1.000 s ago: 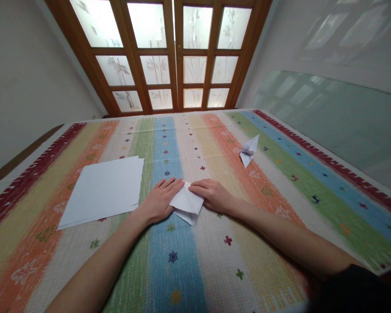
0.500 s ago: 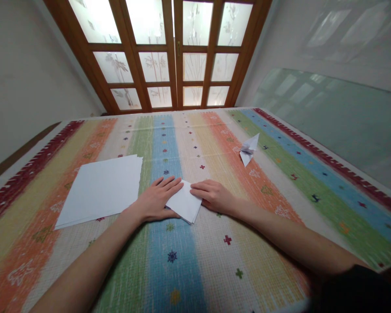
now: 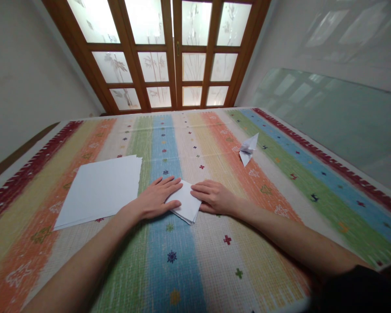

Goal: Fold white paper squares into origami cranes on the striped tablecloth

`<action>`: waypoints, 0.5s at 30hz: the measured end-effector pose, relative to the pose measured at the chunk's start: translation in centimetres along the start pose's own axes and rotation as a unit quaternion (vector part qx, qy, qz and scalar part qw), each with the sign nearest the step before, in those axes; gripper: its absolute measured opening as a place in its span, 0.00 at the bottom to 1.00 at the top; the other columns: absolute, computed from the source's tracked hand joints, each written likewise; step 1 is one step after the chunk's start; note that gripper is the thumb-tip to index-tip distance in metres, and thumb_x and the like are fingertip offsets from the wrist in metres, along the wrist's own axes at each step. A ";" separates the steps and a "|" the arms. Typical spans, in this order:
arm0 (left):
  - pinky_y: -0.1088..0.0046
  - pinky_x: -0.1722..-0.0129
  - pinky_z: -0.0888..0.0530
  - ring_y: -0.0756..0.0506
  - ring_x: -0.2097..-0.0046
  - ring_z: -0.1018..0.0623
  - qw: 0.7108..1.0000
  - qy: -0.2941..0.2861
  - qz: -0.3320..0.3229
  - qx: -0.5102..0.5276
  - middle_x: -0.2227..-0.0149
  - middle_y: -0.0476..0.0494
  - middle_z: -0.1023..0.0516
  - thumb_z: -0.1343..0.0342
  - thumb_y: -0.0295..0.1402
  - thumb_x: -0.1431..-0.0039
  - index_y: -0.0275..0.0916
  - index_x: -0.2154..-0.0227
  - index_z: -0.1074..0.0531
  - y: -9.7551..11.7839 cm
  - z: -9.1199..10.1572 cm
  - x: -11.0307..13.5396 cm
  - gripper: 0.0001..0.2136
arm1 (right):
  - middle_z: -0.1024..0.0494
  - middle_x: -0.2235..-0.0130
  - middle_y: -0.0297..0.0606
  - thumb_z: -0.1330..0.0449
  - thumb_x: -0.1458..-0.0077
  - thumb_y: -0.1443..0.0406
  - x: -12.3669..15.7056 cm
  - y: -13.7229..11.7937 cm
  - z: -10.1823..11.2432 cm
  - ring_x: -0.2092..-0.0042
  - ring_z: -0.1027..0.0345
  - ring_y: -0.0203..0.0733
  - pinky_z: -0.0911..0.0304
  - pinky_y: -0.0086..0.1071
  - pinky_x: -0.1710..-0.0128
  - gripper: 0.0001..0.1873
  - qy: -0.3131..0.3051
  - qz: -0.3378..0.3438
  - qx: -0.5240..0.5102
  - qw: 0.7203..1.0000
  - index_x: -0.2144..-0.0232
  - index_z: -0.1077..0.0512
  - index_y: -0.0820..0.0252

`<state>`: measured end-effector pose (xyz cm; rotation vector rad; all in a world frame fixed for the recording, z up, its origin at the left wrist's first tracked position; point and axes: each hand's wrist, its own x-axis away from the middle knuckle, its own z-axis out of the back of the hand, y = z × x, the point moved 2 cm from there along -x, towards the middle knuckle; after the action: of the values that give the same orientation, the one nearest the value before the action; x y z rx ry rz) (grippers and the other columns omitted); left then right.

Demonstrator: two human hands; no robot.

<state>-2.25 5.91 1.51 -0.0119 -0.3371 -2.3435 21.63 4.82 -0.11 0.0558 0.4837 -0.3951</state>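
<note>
A small folded square of white paper [image 3: 188,203] lies with one corner toward me, its layers showing along the near edges. My left hand [image 3: 156,198] rests flat across its left side, fingers stretched out and thumb on top. On the right, my right hand [image 3: 214,196] has its fingers bent together over the paper's right corner, holding it against the cloth. Part of the paper is hidden under both hands.
White paper sheets [image 3: 99,191] lie stacked to the left, one with a ragged right edge. A folded paper figure [image 3: 248,150] sits farther back at the right. A striped tablecloth [image 3: 172,278] covers the table. Wooden glass-paned doors [image 3: 176,78] stand beyond.
My left thumb has moved from the paper's lower left edge up onto its top face. My right hand is almost unchanged, and the paper stays in place.
</note>
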 end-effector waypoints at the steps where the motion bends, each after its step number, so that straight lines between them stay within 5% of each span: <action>1: 0.53 0.35 0.48 0.38 0.32 0.42 1.000 0.005 0.006 -0.006 0.32 0.39 0.43 0.56 0.52 0.34 0.43 0.34 0.43 0.2 0.1 -0.1 0.30 | 0.22 0.52 0.55 0.44 0.37 0.56 0.0 0.0 0.0 0.53 0.26 0.50 0.31 0.45 0.54 0.21 -0.005 -0.001 -0.002 1.000 0.52 0.27 0.68; 15: 0.50 0.35 0.49 0.35 0.31 0.45 0.996 0.006 -0.016 -0.086 0.30 0.38 0.47 0.55 0.49 0.35 0.44 0.32 0.49 0.6 -0.7 0.4 0.31 | 0.22 0.52 0.55 0.45 0.43 0.42 0.0 -0.3 0.3 0.51 0.27 0.54 0.34 0.47 0.52 0.34 -0.031 -0.011 -0.011 0.999 0.51 0.27 0.67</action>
<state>-2.04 5.06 1.02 -0.0760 -0.1285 -2.3962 21.61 4.47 0.18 0.0175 0.4275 -0.4111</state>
